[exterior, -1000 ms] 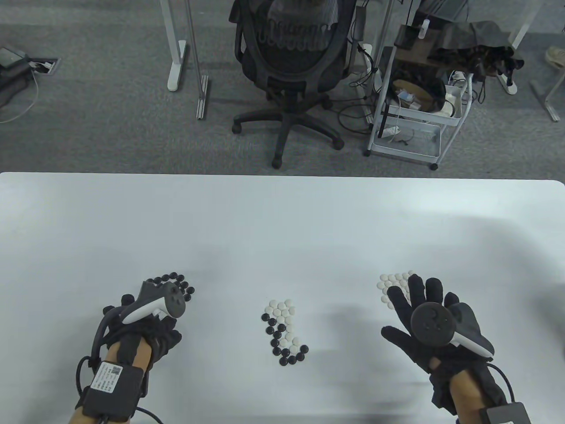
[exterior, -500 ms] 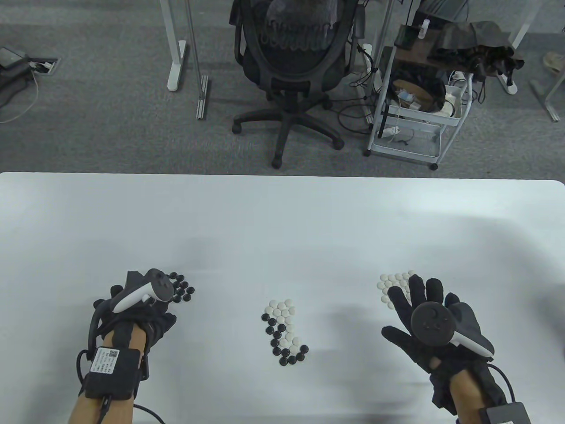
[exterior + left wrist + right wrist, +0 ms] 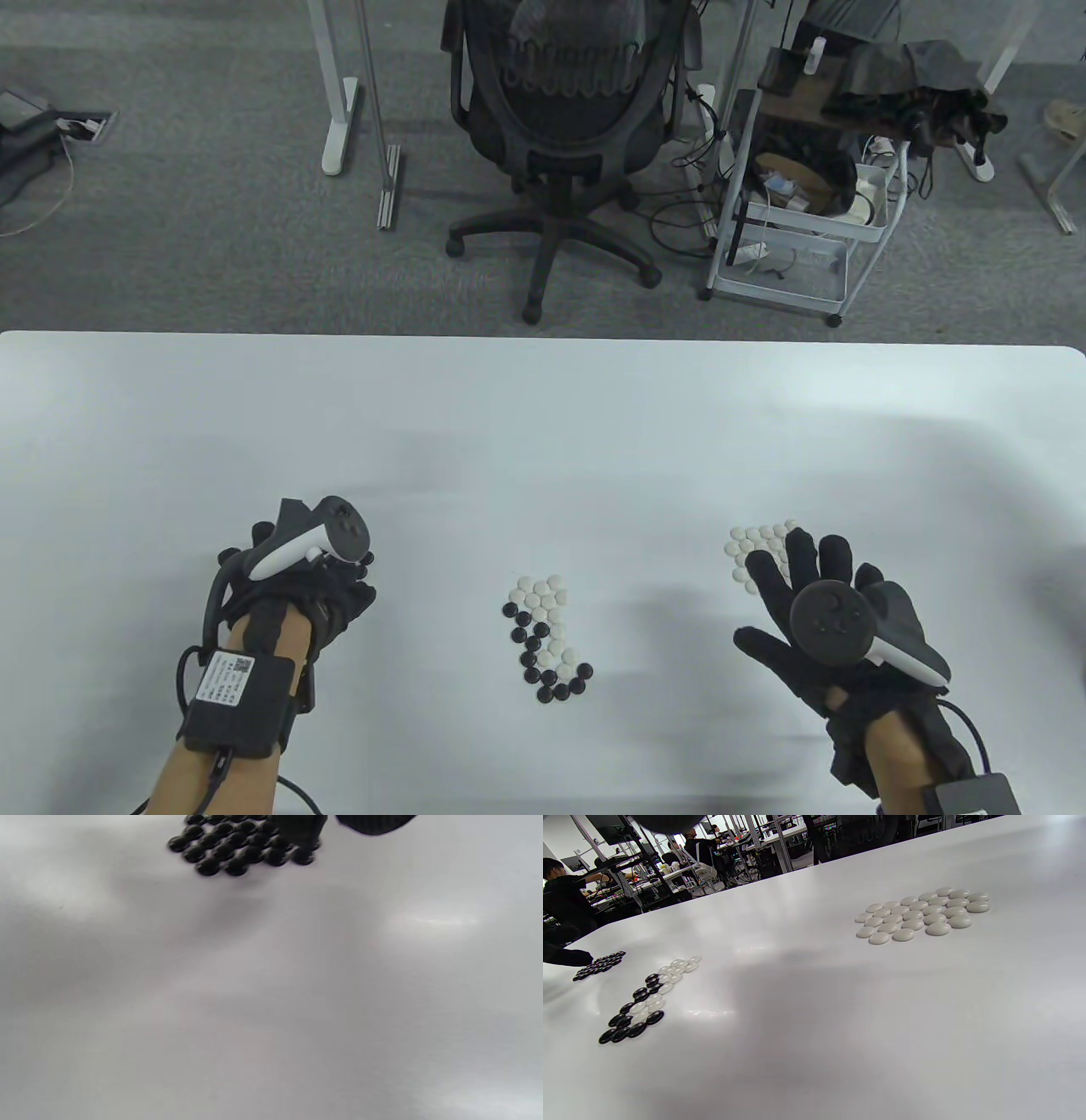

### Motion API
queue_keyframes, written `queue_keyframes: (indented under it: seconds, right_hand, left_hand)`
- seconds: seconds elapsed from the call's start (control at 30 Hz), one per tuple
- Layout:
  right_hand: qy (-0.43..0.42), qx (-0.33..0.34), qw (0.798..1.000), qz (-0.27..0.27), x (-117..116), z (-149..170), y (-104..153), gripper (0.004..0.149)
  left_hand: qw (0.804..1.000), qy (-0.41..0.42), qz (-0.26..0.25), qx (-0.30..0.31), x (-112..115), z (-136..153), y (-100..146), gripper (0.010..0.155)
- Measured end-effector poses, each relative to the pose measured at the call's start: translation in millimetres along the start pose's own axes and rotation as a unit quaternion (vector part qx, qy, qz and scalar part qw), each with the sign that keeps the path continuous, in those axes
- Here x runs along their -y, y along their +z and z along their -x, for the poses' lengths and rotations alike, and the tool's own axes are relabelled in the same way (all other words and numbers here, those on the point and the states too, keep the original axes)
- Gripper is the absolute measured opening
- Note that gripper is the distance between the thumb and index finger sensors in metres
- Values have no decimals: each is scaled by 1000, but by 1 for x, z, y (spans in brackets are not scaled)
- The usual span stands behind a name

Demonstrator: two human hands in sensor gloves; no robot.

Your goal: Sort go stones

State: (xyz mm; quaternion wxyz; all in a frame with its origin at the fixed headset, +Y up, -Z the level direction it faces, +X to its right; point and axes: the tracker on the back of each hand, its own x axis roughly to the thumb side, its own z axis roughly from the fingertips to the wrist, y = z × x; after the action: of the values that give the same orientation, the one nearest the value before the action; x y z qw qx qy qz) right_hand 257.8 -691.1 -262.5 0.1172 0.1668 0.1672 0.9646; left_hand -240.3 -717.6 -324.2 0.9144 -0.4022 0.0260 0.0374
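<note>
Nearest the desk's front edge, the right hand [image 3: 836, 624] lies flat with its fingers [image 3: 802, 552] spread open, holding nothing; the fingertips cover the near edge of the white stone cluster [image 3: 918, 914], a tidy patch of white Go stones packed side by side on the white desk [image 3: 543, 424]. The left hand [image 3: 297, 586] sits over the black stone cluster [image 3: 242, 846], hiding most of it from above; from the left wrist view a dark fingertip [image 3: 299, 830] touches the edge of those black stones. Whether the left fingers are curled or pinching a stone cannot be told. Between the hands, well apart from both, lies the mixed pile [image 3: 545, 624] of black and white stones. Beyond the desk stand an office chair [image 3: 564, 127] and a white wire cart [image 3: 797, 204] on grey carpet.
</note>
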Motion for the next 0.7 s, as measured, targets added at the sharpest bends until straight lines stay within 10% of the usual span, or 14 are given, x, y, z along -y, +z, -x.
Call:
queue_keyframes:
  seconds: [0.7]
  right_hand:
    - [-3,3,1000,4,1,2,2,79]
  left_hand:
    - [976,-136,44,164,25,-143,-6,61]
